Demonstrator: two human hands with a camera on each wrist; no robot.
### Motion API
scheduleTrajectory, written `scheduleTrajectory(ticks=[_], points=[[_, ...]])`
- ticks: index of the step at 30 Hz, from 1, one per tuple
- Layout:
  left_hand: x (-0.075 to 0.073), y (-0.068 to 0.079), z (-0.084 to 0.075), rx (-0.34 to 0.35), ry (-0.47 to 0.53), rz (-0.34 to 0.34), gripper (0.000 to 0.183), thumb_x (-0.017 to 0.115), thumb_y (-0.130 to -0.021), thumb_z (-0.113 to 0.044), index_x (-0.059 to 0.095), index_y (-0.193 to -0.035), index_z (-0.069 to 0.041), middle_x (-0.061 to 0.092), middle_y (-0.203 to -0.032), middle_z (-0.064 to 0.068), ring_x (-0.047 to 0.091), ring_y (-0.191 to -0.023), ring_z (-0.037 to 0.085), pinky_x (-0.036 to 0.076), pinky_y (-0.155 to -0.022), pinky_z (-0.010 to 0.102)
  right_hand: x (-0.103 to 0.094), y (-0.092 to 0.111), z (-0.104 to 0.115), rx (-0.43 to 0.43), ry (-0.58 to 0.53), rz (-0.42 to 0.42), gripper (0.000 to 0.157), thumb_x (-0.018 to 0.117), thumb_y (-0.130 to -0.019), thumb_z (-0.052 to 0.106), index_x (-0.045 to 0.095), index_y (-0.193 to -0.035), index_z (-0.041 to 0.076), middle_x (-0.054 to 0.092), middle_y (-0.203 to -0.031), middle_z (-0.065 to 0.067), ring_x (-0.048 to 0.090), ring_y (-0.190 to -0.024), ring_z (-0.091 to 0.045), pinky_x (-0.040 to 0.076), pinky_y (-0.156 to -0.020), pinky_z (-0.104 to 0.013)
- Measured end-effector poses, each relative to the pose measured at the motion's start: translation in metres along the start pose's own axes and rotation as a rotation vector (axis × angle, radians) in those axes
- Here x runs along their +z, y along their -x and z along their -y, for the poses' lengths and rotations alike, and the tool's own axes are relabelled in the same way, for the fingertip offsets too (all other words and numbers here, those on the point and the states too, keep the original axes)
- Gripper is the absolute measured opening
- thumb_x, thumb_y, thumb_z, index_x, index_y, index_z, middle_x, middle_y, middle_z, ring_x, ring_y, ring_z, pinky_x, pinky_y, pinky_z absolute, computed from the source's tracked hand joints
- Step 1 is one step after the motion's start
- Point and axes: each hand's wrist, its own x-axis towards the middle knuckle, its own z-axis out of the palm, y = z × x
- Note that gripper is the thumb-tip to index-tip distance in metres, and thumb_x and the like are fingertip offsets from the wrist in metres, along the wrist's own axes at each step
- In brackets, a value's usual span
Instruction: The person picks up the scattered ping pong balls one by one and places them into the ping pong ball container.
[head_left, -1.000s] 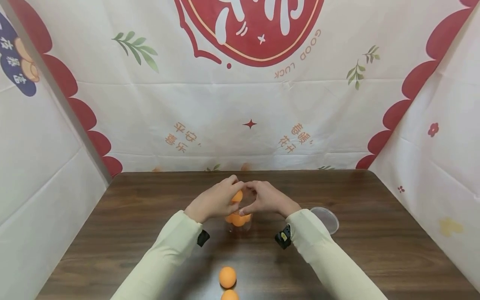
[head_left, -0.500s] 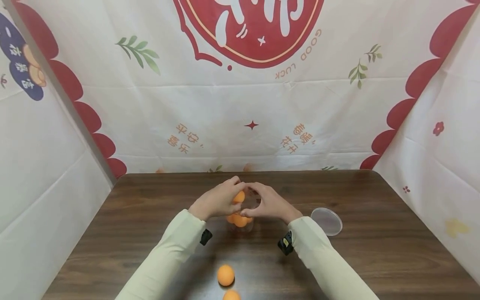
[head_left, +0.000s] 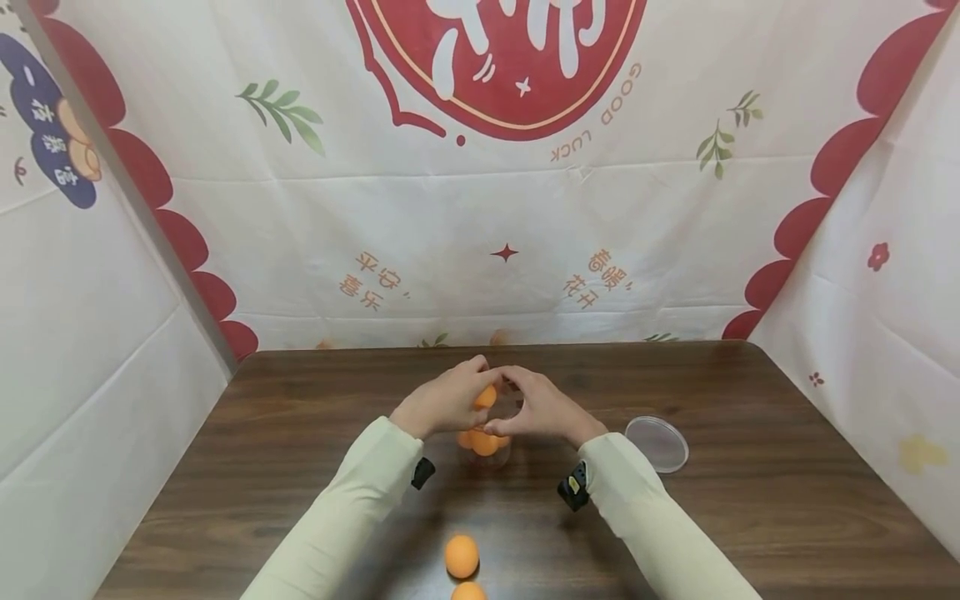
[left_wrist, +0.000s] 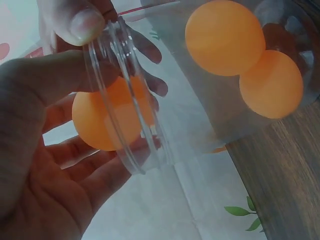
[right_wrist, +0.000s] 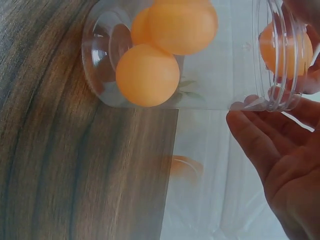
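Observation:
A clear plastic jar (head_left: 491, 462) stands on the table with several orange ping-pong balls (head_left: 485, 442) in its lower part. At its mouth my left hand (head_left: 448, 402) holds another ping-pong ball (head_left: 485, 397) between thumb and fingers. In the left wrist view that ball (left_wrist: 92, 122) sits at the threaded rim, partly seen through the plastic. My right hand (head_left: 546, 408) grips the jar's neck, thumb on the near side and fingers on the far side. In the right wrist view, balls (right_wrist: 147, 75) are heaped at the jar's bottom, apart from the held one.
Right of the jar lies a round clear lid (head_left: 657, 444) on the wooden table (head_left: 315, 467). Near the front edge are a loose ping-pong ball (head_left: 461, 557) and a second ball (head_left: 468, 592), cut by the frame. A printed cloth (head_left: 420, 208) hangs behind.
My right thumb and fingers have spread a little wider round the jar's neck. My left hand has edged right with the ball. The head view has shifted slightly.

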Motion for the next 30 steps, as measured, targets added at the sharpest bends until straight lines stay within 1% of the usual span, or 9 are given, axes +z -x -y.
scheduleTrajectory(ticks=[4, 8, 12, 15, 19, 25, 30], points=[[-0.001, 0.002, -0.001, 0.01, -0.028, -0.018, 0.042, 0.069, -0.085, -0.01, 0.059, -0.125, -0.011, 0.046, -0.096, 0.003, 0.045, -0.075, 0.014, 0.04, -0.063, 0.023, 0.0, -0.001, 0.002, -0.009, -0.028, 0.008, 0.061, 0.078, -0.075, 0.032, 0.052, -0.127, 0.012, 0.058, -0.12, -0.005, 0.056, -0.106, -0.022, 0.051, -0.088, -0.04], [-0.002, 0.004, -0.001, 0.007, -0.038, -0.03, 0.039, 0.068, -0.086, -0.009, 0.059, -0.124, -0.012, 0.047, -0.097, 0.003, 0.045, -0.078, 0.014, 0.041, -0.066, 0.025, 0.0, -0.001, 0.003, -0.008, -0.042, 0.013, 0.061, 0.077, -0.076, 0.032, 0.051, -0.127, 0.014, 0.057, -0.12, -0.006, 0.055, -0.104, -0.02, 0.052, -0.082, -0.036], [-0.002, 0.005, -0.001, 0.017, -0.041, -0.029, 0.039, 0.067, -0.086, -0.007, 0.06, -0.123, -0.011, 0.048, -0.096, 0.003, 0.045, -0.077, 0.014, 0.041, -0.067, 0.025, 0.001, -0.001, 0.003, -0.002, -0.034, 0.025, 0.064, 0.076, -0.077, 0.034, 0.049, -0.131, 0.014, 0.056, -0.123, -0.003, 0.055, -0.106, -0.02, 0.05, -0.083, -0.035], [-0.003, 0.006, -0.001, 0.028, -0.041, -0.028, 0.04, 0.067, -0.085, -0.007, 0.06, -0.124, -0.011, 0.049, -0.095, 0.004, 0.045, -0.076, 0.015, 0.041, -0.066, 0.026, 0.002, -0.001, 0.003, -0.002, -0.031, 0.032, 0.065, 0.076, -0.078, 0.035, 0.048, -0.133, 0.014, 0.055, -0.125, -0.003, 0.055, -0.107, -0.022, 0.049, -0.084, -0.036], [-0.006, 0.007, -0.001, 0.031, -0.044, -0.021, 0.04, 0.067, -0.085, -0.009, 0.061, -0.124, -0.012, 0.05, -0.096, 0.003, 0.046, -0.077, 0.015, 0.042, -0.068, 0.026, 0.001, -0.001, 0.003, 0.002, -0.037, 0.032, 0.065, 0.076, -0.078, 0.033, 0.049, -0.133, 0.014, 0.055, -0.125, -0.004, 0.055, -0.106, -0.021, 0.05, -0.082, -0.035], [-0.01, 0.011, -0.003, 0.022, -0.053, -0.014, 0.038, 0.066, -0.087, -0.011, 0.061, -0.125, -0.01, 0.052, -0.098, 0.004, 0.047, -0.079, 0.015, 0.043, -0.069, 0.026, 0.0, 0.0, 0.003, 0.039, -0.034, 0.051, 0.073, 0.076, -0.078, 0.035, 0.044, -0.139, 0.012, 0.052, -0.133, -0.006, 0.054, -0.112, -0.022, 0.05, -0.084, -0.037], [-0.014, 0.017, -0.003, 0.024, -0.078, -0.033, 0.038, 0.065, -0.088, -0.014, 0.06, -0.125, -0.009, 0.052, -0.098, 0.004, 0.047, -0.078, 0.015, 0.043, -0.069, 0.026, -0.002, 0.0, 0.003, 0.07, -0.035, 0.055, 0.074, 0.076, -0.077, 0.036, 0.043, -0.14, 0.012, 0.05, -0.135, -0.007, 0.054, -0.113, -0.027, 0.051, -0.084, -0.039]])
